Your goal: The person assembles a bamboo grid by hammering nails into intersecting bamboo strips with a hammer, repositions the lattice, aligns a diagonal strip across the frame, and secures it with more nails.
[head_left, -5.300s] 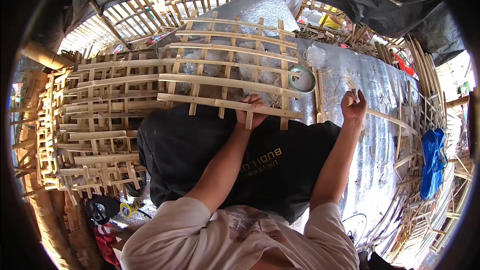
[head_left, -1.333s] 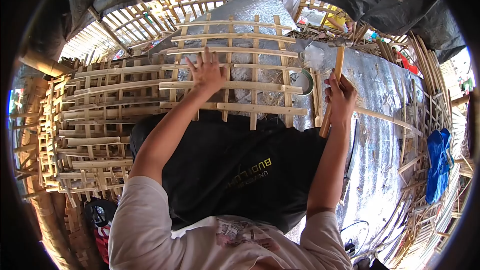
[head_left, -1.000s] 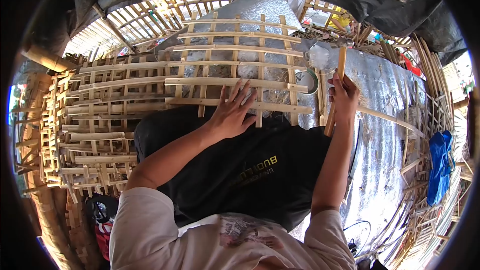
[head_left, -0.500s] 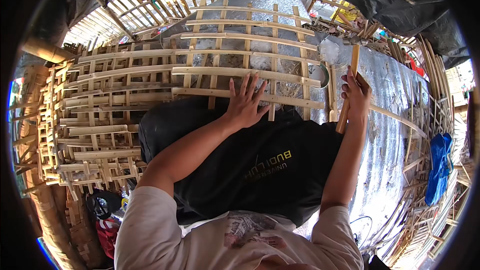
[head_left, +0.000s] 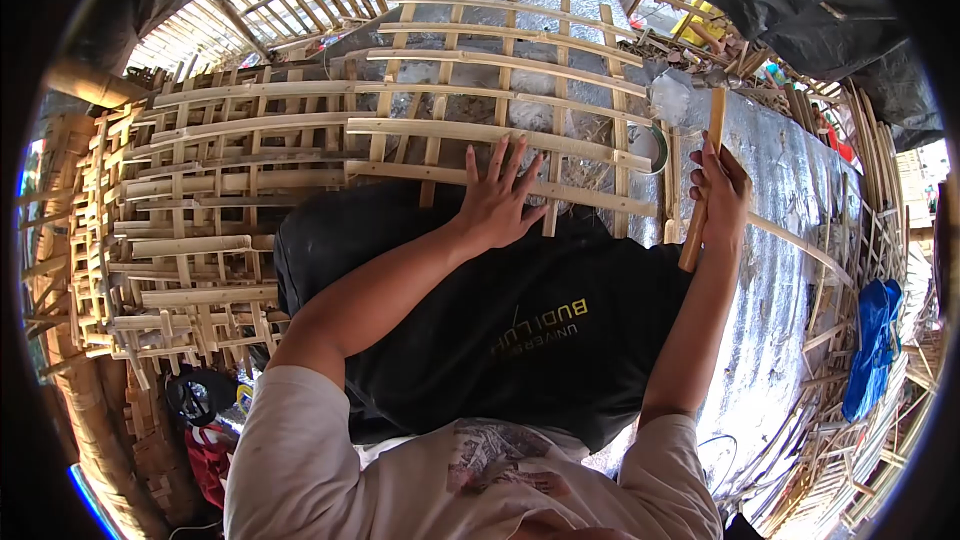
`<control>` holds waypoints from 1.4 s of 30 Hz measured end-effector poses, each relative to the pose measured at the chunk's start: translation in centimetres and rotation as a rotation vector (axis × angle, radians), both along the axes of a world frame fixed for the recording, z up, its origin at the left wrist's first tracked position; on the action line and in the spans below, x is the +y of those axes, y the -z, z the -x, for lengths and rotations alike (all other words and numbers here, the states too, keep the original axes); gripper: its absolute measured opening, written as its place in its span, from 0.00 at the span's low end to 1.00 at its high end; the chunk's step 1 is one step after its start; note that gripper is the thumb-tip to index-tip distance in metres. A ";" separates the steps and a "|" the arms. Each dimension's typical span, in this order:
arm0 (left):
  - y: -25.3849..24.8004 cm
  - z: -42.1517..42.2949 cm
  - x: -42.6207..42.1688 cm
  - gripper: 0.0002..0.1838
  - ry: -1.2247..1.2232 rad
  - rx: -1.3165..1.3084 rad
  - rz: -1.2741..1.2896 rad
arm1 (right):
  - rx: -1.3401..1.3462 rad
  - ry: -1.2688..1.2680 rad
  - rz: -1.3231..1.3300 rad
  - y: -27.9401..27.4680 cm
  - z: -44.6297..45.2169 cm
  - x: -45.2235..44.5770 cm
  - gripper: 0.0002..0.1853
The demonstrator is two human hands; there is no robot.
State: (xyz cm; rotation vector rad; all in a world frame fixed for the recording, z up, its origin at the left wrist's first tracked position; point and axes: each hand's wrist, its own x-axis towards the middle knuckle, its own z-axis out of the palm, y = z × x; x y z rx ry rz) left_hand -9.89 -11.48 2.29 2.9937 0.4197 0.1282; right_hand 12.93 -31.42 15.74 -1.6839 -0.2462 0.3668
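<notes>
My left hand [head_left: 496, 202] lies with spread fingers on the near slats of a bamboo lattice panel [head_left: 480, 128]. The panel is made of long slats fixed across several shorter strips, and its near edge reaches my lap. In my right hand [head_left: 722, 190] is a hammer [head_left: 716, 118], gripped by its wooden handle. Its metal head [head_left: 714, 78] points away from me, to the right of the panel. Beside the panel's right edge lies a roll of tape [head_left: 655, 148], partly hidden by slat ends.
Many stacked bamboo lattice panels [head_left: 215, 185] fill the left side. A silvery sheet [head_left: 785, 160] covers the floor at right, with a loose bamboo strip [head_left: 800, 240] on it. A blue plastic item [head_left: 872, 350] hangs at the far right. A black cap [head_left: 200, 395] lies lower left.
The view has shifted slightly, so the panel appears a little higher and further right. Both hands keep the same pose, the left on the panel and the right holding the hammer.
</notes>
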 end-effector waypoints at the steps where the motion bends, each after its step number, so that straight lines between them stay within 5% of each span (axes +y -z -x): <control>1: 0.2 0.0 0.0 0.41 0.002 -0.002 -0.002 | -0.024 0.003 0.022 0.0 0.1 0.1 0.18; 8: 0.0 -0.1 0.1 0.41 0.003 0.053 -0.017 | -0.513 -0.052 0.456 2.7 -0.1 0.8 0.17; 12: -0.2 -0.2 0.1 0.41 0.007 0.058 -0.021 | -0.602 -0.233 0.496 2.1 2.0 2.1 0.14; 18: -0.5 -0.3 0.1 0.41 0.004 0.091 -0.028 | -0.640 -0.468 0.591 2.7 5.0 4.4 0.13; 32: -0.5 -0.5 -0.3 0.41 -0.011 0.148 -0.041 | -0.699 -0.570 0.834 5.0 7.5 6.3 0.14; 42: 0.0 -0.4 -0.1 0.40 0.009 0.055 -0.023 | -0.682 -0.696 0.777 4.4 6.3 4.9 0.27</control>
